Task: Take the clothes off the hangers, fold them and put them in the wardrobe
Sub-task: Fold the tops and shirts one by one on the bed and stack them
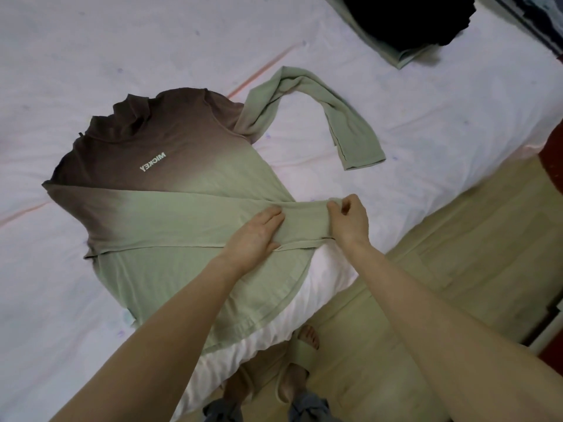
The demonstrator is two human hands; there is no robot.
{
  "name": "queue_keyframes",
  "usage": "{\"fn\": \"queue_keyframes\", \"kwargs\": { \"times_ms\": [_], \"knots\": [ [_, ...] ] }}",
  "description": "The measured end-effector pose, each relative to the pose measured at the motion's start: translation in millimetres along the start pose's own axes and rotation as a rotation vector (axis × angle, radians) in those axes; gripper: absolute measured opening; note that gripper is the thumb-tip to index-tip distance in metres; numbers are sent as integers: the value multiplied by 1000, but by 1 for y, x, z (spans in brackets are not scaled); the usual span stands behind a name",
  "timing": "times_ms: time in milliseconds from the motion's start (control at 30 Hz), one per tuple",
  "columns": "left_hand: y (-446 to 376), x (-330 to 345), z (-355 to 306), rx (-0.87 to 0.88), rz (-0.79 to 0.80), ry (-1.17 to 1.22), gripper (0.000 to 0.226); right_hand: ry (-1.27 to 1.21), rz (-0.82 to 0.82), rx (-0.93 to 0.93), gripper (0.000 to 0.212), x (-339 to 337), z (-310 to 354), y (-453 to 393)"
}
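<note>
- On the bed (pixel 457 123), white sheet with faint pink lines: long-sleeve shirt (pixel 170 178) lies flat, front up, collar at the far side, hem toward the person and hanging slightly over the mattress edge.
- Shirt colour: dark brown at collar and shoulders fading to pale green below; white "MICKEY" print (pixel 153 162) on the chest (reads upside down from the head camera).
- One sleeve (pixel 198 220) is folded across the body of the shirt, cuff end at the edge nearest the floor.
- Left hand (pixel 254 236): flat, fingers straight and together, pressing down on the folded sleeve. Grips nothing.
- Right hand (pixel 347 222): fingers curled, pinching the cuff end of that same sleeve, just beside the left hand.
- Other sleeve (pixel 335 108) lies loose on the sheet, curved away from the shoulder, cuff well apart from the shirt body.
- Dark garment (pixel 408 19) sits on something pale at the far corner of the bed; can't tell what it is.
- Below: wood floor (pixel 441 254), a foot in a pale green slipper (pixel 300 350) next to the bed.
</note>
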State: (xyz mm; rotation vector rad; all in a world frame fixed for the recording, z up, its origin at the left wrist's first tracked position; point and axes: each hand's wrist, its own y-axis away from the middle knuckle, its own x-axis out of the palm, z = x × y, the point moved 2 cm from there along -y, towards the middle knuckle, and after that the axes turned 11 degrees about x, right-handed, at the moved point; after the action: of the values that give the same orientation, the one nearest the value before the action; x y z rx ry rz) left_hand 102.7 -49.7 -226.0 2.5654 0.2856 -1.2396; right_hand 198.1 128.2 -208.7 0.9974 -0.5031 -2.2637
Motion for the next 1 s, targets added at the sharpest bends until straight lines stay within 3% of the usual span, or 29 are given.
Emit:
{"fn": "queue_keyframes", "kwargs": {
  "times_ms": [100, 167, 267, 333, 533, 667, 767, 900, 933, 1000],
  "knots": [
    [-3, 4, 2, 3, 23, 2, 76, -30, 21, -209, 22, -2, 6, 11],
    [-4, 6, 1, -11, 75, -27, 78, -3, 39, -208, 23, 2, 8, 15],
    [-8, 12, -6, -104, 189, -67, 69, -43, 163, 168, 38, 2, 2, 5],
    [-13, 19, -13, -188, 224, -66, 65, -35, 247, 284, 26, -3, -6, -2],
    [-20, 41, -13, -249, 175, -186, 85, 110, -32, -10, 22, -13, -8, -9],
    [-7, 42, -9, -150, 219, -233, 103, 121, -134, -10, 28, -16, -12, -6],
    [-11, 23, -2, -147, 225, 26, 80, 174, -33, -322, 29, -17, 2, 20],
    [-13, -20, 13, -471, -333, 771, 26, 638, 398, -802, 22, -8, -2, 70],
    [-9, -26, 13, -545, -370, 829, 25, 777, 491, -845, 29, -6, -6, 76],
    [-6, -28, 11, -567, -266, 781, 38, 850, 498, -827, 39, -6, -8, 77]
  ]
}}
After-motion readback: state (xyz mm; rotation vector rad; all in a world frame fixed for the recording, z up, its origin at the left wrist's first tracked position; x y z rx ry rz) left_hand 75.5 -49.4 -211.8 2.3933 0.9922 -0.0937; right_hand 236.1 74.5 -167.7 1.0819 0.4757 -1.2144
